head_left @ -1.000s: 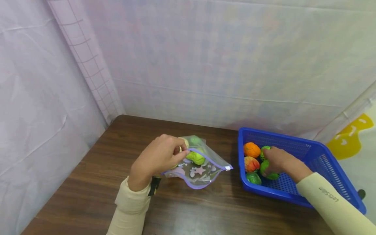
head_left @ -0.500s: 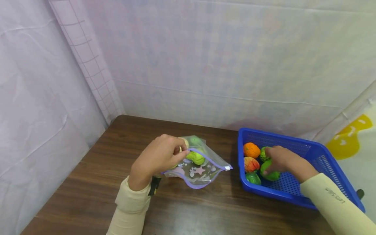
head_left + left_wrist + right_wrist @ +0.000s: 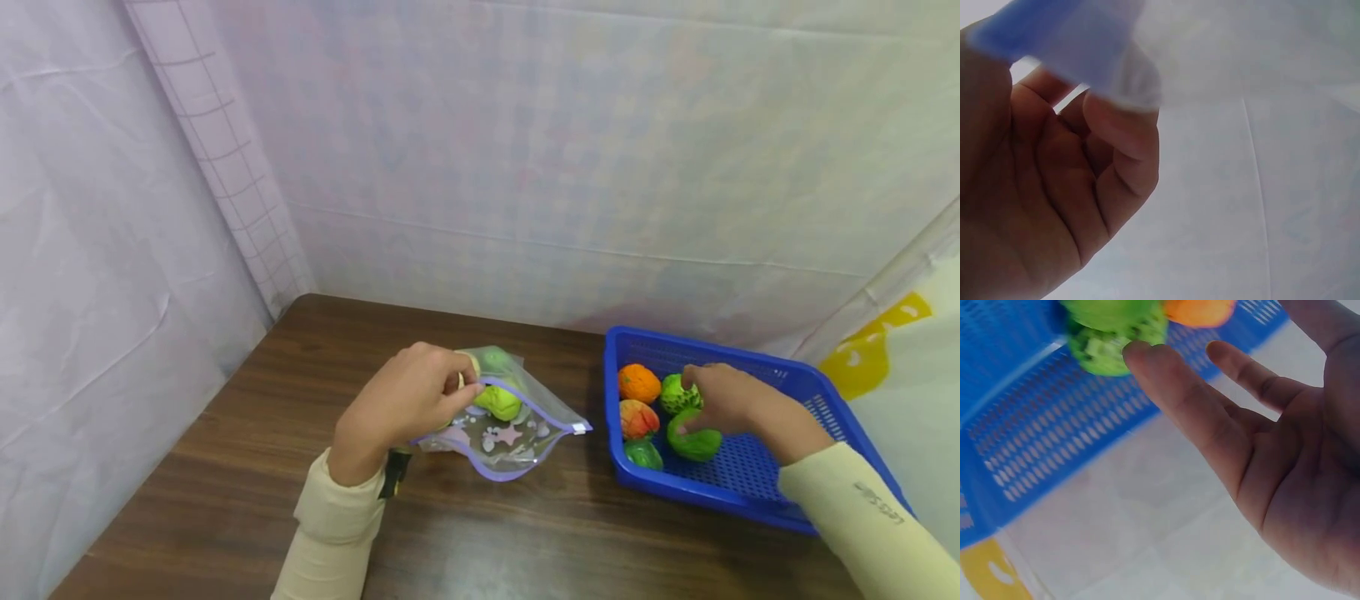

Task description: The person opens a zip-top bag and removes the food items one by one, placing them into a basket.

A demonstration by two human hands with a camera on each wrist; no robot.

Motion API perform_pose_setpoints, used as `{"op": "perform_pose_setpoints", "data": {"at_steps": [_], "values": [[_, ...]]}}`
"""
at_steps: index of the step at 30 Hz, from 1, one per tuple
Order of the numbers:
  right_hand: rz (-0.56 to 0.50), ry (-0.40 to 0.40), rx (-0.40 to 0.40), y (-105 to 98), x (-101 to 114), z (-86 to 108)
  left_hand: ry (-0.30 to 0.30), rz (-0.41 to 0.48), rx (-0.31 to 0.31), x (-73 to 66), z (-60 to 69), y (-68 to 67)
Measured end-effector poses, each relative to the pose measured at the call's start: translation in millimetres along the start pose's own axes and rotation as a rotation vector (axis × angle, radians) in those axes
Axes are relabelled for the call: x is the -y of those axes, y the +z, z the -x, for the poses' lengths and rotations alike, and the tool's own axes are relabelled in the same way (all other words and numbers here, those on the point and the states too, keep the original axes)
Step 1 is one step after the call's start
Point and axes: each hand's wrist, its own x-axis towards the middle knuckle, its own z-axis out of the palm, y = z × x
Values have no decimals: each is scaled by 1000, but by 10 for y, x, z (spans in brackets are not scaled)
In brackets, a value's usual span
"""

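Right grip (image 3: 723,404) over a blue basket (image 3: 720,500), its thumb and fingers apart and clamped on nothing; the thumb overlies a smooth green fruit (image 3: 702,447) and the fingertips lie by a patterned green fruit (image 3: 678,396), though contact cannot be told. The likely fault here is a crowded pick: with the two green pieces side by side, closing fingers could catch one and nudge the other, and a rounded, apparently slick surface could roll from a shallow hold. Left grip (image 3: 408,396) clamped between thumb and forefinger on the rim of a clear bag (image 3: 543,402); as only one side is pinched, the gaping mouth could sag or fold inward, and a strong tug might tip the bag, shifting the yellow-green item (image 3: 502,403) inside. Farther out, an orange fruit (image 3: 639,383), a red-orange fruit (image 3: 638,419) and a dark green item (image 3: 643,455) line the basket's near-left side, where a sweeping hand might knock them; bag and basket both rest on the table (image 3: 480,542). Compared with the frame one second earlier, the right grip has drawn back slightly rightward, exposing more of both green pieces, whereas the left grip and the bag are essentially unchanged.
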Motion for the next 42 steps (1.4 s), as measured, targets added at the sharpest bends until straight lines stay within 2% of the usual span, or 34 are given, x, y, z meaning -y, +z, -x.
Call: {"op": "perform_pose_setpoints", "data": {"at_steps": [6, 13, 17, 20, 23, 26, 29, 31, 37, 42], "values": [[25, -45, -125, -271, 187, 117, -11, -3, 1, -9, -17, 7], [-17, -116, -261, -471, 803, 310, -19, -9, 2, -5, -24, 1], [-107, -193, -350, -547, 1154, 470, -24, -1, 1, 7, -12, 5], [-233, -279, -428, -582, 1388, 605, -24, -4, -9, 23, 5, -2], [-351, -361, -520, -563, 1591, 740, -14, -5, -15, 41, 16, -1], [-419, -477, -611, -479, 1756, 793, -8, -5, -20, 58, 25, 14], [-469, -590, -610, -380, 1893, 757, 0, -1, -31, 63, 35, 21], [-469, -616, -581, -315, 1972, 716, 9, 0, -40, 64, 40, 19], [-392, -519, -456, -212, 2224, 532, 31, -17, -68, 73, 51, -4], [-313, -453, -382, -126, 2382, 335, 38, -10, -50, 87, 65, 3]]}}
